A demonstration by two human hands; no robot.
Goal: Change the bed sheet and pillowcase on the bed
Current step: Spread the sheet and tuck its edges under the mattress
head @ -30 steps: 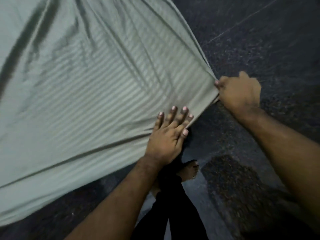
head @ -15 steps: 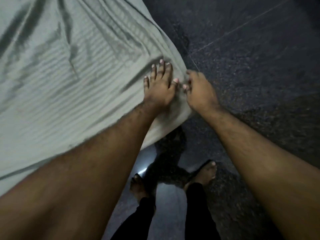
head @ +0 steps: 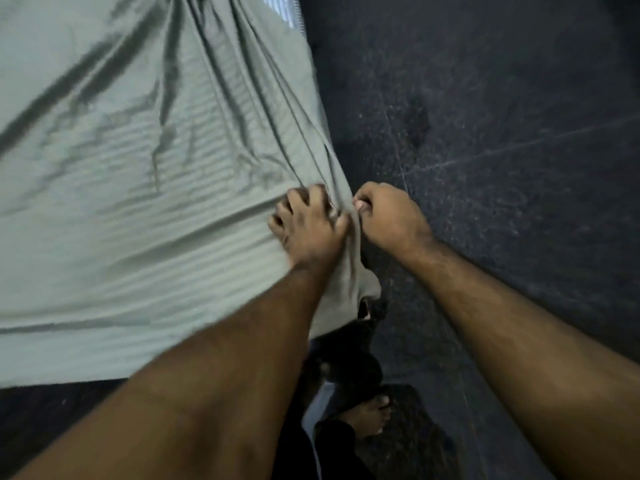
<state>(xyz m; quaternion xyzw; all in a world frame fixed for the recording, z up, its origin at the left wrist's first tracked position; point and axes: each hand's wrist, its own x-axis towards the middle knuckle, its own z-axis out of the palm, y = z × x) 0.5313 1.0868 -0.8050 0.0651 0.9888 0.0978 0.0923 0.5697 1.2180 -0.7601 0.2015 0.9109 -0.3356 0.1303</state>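
Fingers point(head: 294, 206) of the left hand point(head: 311, 230) are curled, knuckles up, bunching a fold of the grey-green bed sheet point(head: 138, 168) near its hanging corner; the fingertips are buried in the cloth and cannot be seen. The sheet fills the left of the view, faintly ribbed with woven stripes, and runs out of frame at the top and left, so its full extent is cut off. At the top, just beside the sheet's right edge, a sliver of pale blue striped fabric point(head: 282, 10) peeks out; what it belongs to cannot be told. No writing or label can be read anywhere. Just right of the sheet's corner, the right hand point(head: 391, 220) is closed in a fist, thumb and forefinger pinching the sheet's edge, wrist bent and forearm stretching down to the right. Below the sheet's corner, a bare foot point(head: 367, 417) stands on the dark speckled floor point(head: 502, 133), partly hidden by a dark trouser leg point(head: 332, 445).
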